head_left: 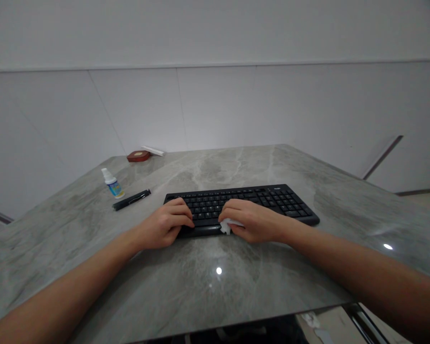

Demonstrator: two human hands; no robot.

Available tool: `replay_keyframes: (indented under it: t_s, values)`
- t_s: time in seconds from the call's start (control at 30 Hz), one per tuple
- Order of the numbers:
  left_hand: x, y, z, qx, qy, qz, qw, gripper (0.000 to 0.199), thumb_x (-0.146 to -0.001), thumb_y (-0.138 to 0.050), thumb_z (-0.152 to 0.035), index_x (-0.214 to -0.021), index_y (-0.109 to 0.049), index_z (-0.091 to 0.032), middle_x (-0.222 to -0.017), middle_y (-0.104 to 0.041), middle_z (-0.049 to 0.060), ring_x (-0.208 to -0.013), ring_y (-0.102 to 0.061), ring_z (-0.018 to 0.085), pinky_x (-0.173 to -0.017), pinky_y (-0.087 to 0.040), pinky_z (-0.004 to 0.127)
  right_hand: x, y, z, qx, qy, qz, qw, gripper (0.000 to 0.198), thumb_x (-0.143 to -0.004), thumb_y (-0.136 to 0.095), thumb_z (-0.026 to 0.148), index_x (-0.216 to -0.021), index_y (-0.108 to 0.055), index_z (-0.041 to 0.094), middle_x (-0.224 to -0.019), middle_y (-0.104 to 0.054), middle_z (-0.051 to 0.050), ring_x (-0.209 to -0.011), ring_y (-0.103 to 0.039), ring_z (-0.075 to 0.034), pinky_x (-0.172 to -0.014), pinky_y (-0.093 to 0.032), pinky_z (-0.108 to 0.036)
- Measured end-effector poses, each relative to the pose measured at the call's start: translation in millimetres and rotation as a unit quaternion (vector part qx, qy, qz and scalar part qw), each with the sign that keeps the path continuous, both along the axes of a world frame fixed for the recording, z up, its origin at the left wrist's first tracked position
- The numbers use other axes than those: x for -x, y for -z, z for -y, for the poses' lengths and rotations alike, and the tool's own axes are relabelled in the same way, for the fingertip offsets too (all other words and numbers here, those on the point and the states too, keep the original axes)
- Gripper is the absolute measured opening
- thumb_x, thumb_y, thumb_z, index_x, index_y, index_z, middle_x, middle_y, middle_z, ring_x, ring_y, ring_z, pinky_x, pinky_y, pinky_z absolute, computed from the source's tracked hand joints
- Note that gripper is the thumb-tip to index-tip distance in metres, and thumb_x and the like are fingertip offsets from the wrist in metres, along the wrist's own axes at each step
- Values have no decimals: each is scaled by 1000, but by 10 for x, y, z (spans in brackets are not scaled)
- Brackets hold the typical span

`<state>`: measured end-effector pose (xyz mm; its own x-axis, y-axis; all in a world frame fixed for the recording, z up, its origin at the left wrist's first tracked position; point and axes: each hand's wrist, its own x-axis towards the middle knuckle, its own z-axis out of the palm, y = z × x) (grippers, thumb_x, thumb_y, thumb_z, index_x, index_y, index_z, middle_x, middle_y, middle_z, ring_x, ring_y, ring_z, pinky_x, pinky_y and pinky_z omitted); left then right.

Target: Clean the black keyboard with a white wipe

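Note:
A black keyboard (pixel 215 203) lies flat on the grey marbled table (pixel 208 282), with its number pad on the right. My left hand (pixel 168 223) grips its front left corner, the fingers resting over the left keys and the thumb at the front edge. In my right hand (pixel 249 220) is a crumpled white tissue (pixel 226 225), pinched between fingers and thumb. That hand presses the tissue on the front edge near the middle and hides the keys beneath it.
Left of the keyboard stand a small white spray bottle (pixel 112 184) with a blue label and, lying flat, a slim black object (pixel 132 199). A reddish-brown case (pixel 138 156) and a white strip (pixel 153 151) lie at the back left. A pale wall (pixel 215 105) rises behind.

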<state>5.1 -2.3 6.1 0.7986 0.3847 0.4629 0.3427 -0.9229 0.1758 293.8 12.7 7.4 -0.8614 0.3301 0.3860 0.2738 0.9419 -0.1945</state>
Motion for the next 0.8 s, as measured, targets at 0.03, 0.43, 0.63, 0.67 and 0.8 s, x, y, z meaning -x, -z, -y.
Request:
replay_keyframes:
  t_s: [0.03, 0.43, 0.63, 0.67, 0.8]
  values:
    - [-23, 5, 12, -5, -4, 0, 1000, 36, -83, -42, 1, -95, -71, -17, -90, -69, 8, -87, -59, 20, -83, -51, 39, 18, 8, 10, -1, 5, -3, 1000, 23, -85, -53, 6, -103, -63, 14, -97, -65, -11, -90, -60, -20, -80, -52, -33]
    - [-342, 148, 128, -23, -112, 7, 993, 18, -92, -65, -31, -102, -62, -16, -96, -68, 7, -89, -56, 21, -82, -49, 37, 297, 197, 123, -22, 45, -56, 997, 10, -91, -58, 15, -99, -62, 14, -104, -59, -10, -86, -62, -17, -75, -56, -32]
    - [-386, 175, 98, -29, -89, -9, 996, 6, -92, -60, -21, -89, -61, -16, -88, -65, 6, -84, -54, 20, -79, -47, 35, 284, 164, 141, -33, -3, -59, 998, 14, -93, -53, 16, -99, -65, 12, -98, -62, -10, -84, -61, -17, -73, -55, -30]
    - [-390, 170, 102, -36, -86, -13, 996, 6, -92, -60, -20, -88, -61, -16, -88, -65, 6, -84, -54, 20, -79, -46, 35, 286, 162, 138, -43, -9, -61, 997, 15, -93, -52, 16, -98, -66, 12, -95, -63, -10, -83, -61, -17, -72, -55, -30]
    - [-383, 131, 121, -78, -74, -47, 993, 12, -95, -54, -19, -89, -63, -15, -91, -66, 7, -84, -53, 20, -79, -46, 35, 299, 155, 126, -87, -27, -76, 993, 16, -93, -51, 17, -91, -67, 13, -85, -66, -9, -80, -60, -19, -73, -53, -33]
